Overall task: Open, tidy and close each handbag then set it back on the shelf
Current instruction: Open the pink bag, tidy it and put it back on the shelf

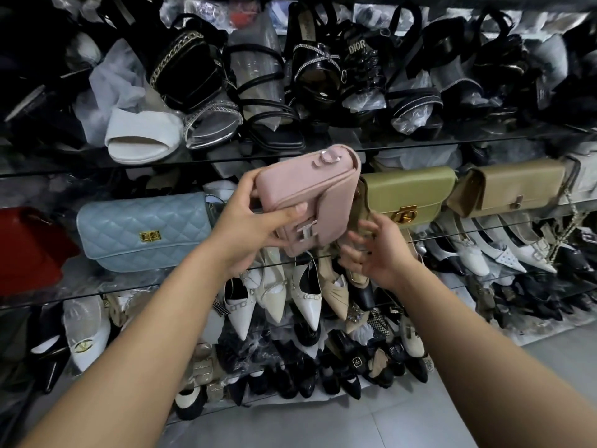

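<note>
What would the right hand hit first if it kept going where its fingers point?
Most likely the pink handbag held by the left hand: the right hand points its open fingers at that bag's lower corner. Depth is unclear; the green handbag sits just behind.

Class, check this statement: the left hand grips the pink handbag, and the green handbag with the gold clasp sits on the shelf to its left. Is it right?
Not quite. The head view shows the green handbag on the shelf to the right of the pink handbag, not its left. The left hand does grip the pink handbag.
</note>
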